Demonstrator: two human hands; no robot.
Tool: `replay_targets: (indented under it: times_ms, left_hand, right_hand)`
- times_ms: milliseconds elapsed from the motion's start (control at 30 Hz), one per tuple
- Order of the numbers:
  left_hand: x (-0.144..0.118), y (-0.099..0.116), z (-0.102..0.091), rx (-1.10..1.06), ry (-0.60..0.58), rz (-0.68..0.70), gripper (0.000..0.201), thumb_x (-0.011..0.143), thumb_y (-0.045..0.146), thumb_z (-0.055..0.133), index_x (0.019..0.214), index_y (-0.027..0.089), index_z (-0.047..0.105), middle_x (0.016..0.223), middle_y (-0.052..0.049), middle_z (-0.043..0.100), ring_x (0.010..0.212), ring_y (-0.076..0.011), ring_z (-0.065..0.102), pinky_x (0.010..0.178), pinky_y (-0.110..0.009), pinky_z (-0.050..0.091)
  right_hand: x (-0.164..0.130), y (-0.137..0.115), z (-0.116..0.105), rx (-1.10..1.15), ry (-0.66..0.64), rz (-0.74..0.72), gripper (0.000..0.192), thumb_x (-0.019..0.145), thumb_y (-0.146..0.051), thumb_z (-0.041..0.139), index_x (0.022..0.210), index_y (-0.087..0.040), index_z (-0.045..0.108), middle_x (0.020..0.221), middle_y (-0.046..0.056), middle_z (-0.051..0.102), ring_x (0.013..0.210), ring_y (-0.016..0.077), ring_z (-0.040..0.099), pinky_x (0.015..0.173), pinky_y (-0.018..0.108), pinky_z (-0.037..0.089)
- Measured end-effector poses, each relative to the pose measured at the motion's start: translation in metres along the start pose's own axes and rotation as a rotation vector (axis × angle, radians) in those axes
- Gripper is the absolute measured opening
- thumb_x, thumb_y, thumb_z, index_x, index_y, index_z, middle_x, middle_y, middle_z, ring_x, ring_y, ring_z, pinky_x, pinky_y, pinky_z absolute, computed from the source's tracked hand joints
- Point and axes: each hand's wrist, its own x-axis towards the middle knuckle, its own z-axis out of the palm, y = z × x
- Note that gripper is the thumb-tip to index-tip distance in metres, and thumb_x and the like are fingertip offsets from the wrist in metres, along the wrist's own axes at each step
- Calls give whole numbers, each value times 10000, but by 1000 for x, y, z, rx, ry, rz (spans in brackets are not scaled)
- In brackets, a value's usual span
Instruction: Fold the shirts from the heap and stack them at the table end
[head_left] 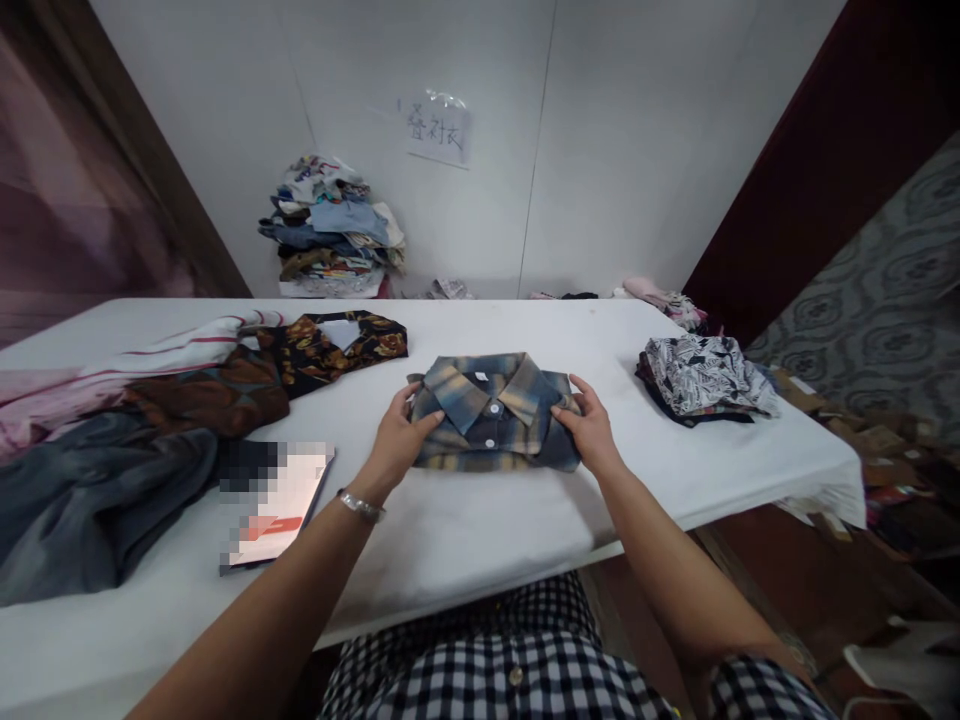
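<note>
A folded blue and tan plaid shirt (pixel 495 410) lies collar up on the white table (pixel 465 530) in front of me. My left hand (pixel 399 440) grips its left edge, thumb on top of the cloth. My right hand (pixel 589 428) grips its right edge the same way. A bracelet sits on my left wrist.
Unfolded clothes are heaped at the left (pixel 112 440), with a dark floral shirt (pixel 337 345) behind them. A thin booklet (pixel 281 500) lies near my left arm. Folded patterned garments (pixel 705 378) are stacked at the right. A clothes pile (pixel 334 230) leans on the back wall. Boxes clutter the floor at right.
</note>
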Motion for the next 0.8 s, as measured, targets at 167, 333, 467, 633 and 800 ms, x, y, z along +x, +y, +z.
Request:
replay_targets:
  times_ms: [167,333,467,633,800]
  left_hand:
    - [11,-21,-6,-2,18,-350,925,629,291,826,1410,144,351,1117,-174,672,882,-240,683,777,-361,550]
    - [2,-28,-9,-38,-13,-319,910,604,229,845,1387,170,385,1138,-150,677,893,-222,686,778,-322,552]
    - [-6,-15,-1,-280,-95,-298,656,651,145,776,1247,169,501,1056,-110,704,829,-191,695,749,-300,562]
    - [-19,2,9,-403,-144,-278,541,639,164,783,1127,166,550,985,-98,719,797,-197,701,721,-300,572]
    - [-42,4,12,-343,-112,-233,617,628,214,796,1188,195,537,1142,-98,682,1040,-252,659,905,-353,537]
  right_hand:
    - [11,29,-2,-37,-6,268,787,550,-296,791,1289,-200,538,799,1,642,758,198,628,765,358,495]
    - [-17,39,-21,64,96,205,712,608,-392,770,1265,-235,543,1182,104,620,1027,241,612,871,398,487]
    - [-65,33,-29,106,238,71,509,655,-375,762,1120,-237,607,1085,70,658,1023,210,607,874,365,483]
    - [-122,21,-6,447,-241,567,395,747,-420,732,1048,-193,610,969,87,702,845,215,678,698,335,522]
    - [-105,17,35,713,-365,772,387,802,-495,673,998,-167,615,998,89,706,949,224,674,863,407,519]
